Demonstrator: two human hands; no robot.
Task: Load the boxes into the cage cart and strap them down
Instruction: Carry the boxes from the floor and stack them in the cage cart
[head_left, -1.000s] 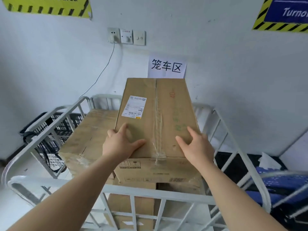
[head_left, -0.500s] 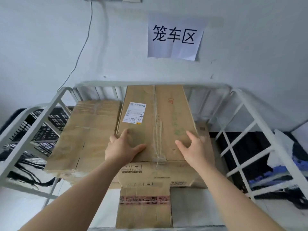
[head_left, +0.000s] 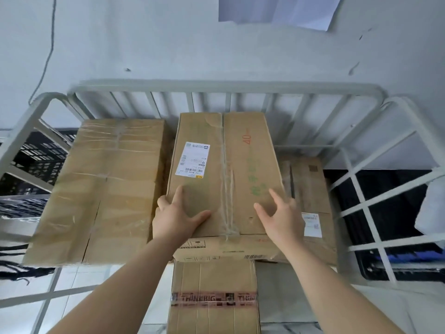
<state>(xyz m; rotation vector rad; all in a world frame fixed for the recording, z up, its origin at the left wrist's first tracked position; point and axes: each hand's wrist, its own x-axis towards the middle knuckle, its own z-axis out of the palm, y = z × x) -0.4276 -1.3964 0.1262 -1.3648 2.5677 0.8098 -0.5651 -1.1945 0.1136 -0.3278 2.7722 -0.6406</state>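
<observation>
Hands spread flat, a person presses the near end of the box (head_left: 224, 169), left hand (head_left: 177, 218) on one corner, right hand (head_left: 281, 218) on the other. The box, above the rail a second ago, now sits down inside the cart (head_left: 216, 86), another box (head_left: 106, 189) just left of the left hand. Loading appears nearly done; strapping is likely next.

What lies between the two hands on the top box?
Head view: only the clear-taped centre seam of the top box runs between left hand and right hand; otherwise bare cardboard.
</observation>
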